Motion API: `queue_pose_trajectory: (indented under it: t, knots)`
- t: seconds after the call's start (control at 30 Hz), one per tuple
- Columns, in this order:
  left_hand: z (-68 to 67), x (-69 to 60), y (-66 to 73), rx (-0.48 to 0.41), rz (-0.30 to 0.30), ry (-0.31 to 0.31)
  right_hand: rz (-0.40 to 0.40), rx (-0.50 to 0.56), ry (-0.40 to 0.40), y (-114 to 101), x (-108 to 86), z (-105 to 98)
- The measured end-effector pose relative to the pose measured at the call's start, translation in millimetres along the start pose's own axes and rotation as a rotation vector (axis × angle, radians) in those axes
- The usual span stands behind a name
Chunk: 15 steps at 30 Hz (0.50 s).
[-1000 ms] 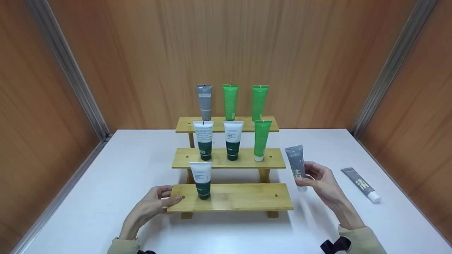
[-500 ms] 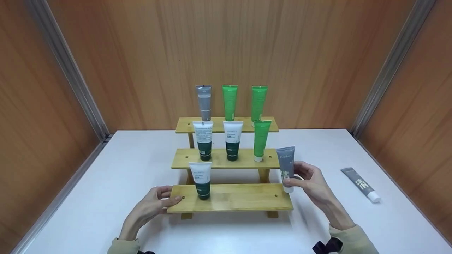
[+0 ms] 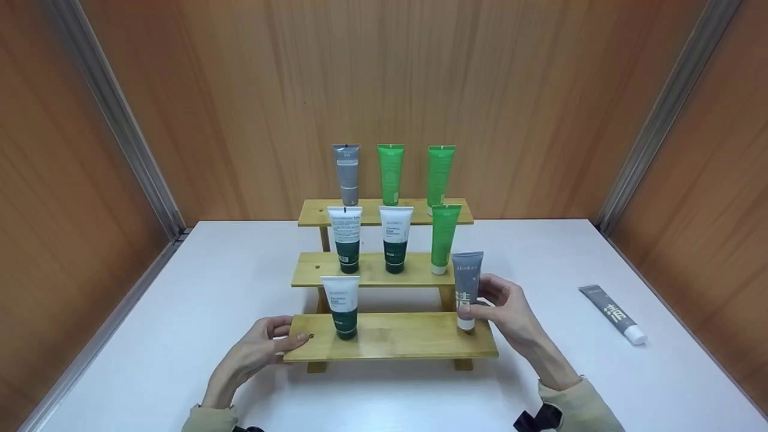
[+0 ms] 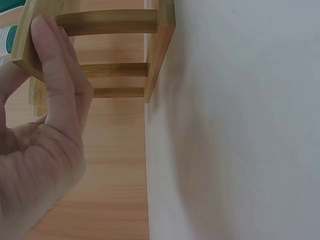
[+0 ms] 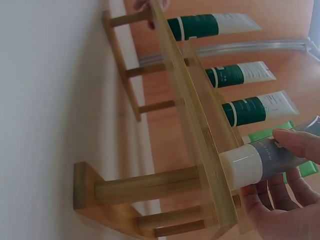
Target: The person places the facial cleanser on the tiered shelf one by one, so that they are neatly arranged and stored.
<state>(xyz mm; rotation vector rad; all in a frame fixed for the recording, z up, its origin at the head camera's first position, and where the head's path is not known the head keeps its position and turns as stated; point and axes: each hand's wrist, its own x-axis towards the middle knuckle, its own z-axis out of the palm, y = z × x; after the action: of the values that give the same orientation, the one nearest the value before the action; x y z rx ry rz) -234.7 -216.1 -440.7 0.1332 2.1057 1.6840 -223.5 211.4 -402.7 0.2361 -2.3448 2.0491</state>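
Observation:
My right hand [image 3: 507,309] holds a grey tube [image 3: 468,282] with a white cap, pinched between thumb and fingers. The tube is upright, cap down, at the right end of the bottom step of a wooden tiered stand [image 3: 408,342]. In the right wrist view its cap [image 5: 245,165] is at the board's surface; whether it touches I cannot tell. My left hand [image 3: 258,351] grips the left end of that step, thumb on top and fingers [image 4: 57,75] beneath. Near the left hand, a white and dark green tube [image 3: 342,306] stands on the same step.
On the middle step stand two white and dark green tubes [image 3: 396,240] and a green tube [image 3: 444,237]. A grey tube [image 3: 347,174] and two green tubes [image 3: 391,174] stand on the top step. Another grey tube [image 3: 613,313] lies on the white table [image 3: 648,390] at right.
My right hand has carried the grey tube leftward from beside the stand to over the right end of the bottom step, and the tube has become more upright. The left hand has stayed put.

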Motion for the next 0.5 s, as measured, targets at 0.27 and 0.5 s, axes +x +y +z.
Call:
queue_pose_trajectory:
  t: [0.27,0.5]
  knots:
    - [-0.3,-1.5,1.6,-0.006,-0.004,-0.008,-0.015,0.011,-0.038,-2.5,3.1,15.3]
    - [0.5,-1.8,2.6,-0.006,-0.013,0.005,-0.023,0.004,-0.074,-4.1,5.4,29.6]
